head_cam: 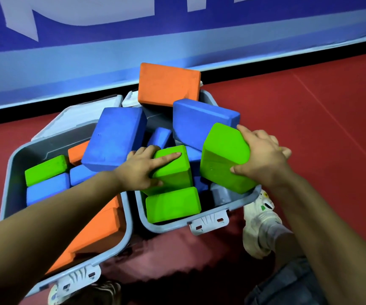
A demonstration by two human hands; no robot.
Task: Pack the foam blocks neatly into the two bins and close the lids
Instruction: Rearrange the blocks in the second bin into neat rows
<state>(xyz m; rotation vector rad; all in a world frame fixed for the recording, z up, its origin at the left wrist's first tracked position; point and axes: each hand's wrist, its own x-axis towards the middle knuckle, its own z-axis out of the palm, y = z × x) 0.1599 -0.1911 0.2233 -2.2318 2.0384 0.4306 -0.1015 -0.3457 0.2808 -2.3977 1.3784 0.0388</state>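
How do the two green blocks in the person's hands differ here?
The right hand grips its green block tilted up over the right bin's rim; the left hand grips its green block lower, among the bin's other blocks. The right-hand block looks bigger. Both are bright green foam.

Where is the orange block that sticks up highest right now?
In the head view the orange block stands at the far end of the right bin, against the wall banner, just behind the tilted blue block.

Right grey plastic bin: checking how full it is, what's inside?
Green, blue and orange foam blocks heaped above the right grey plastic bin's rim. Lower layers and floor are covered.
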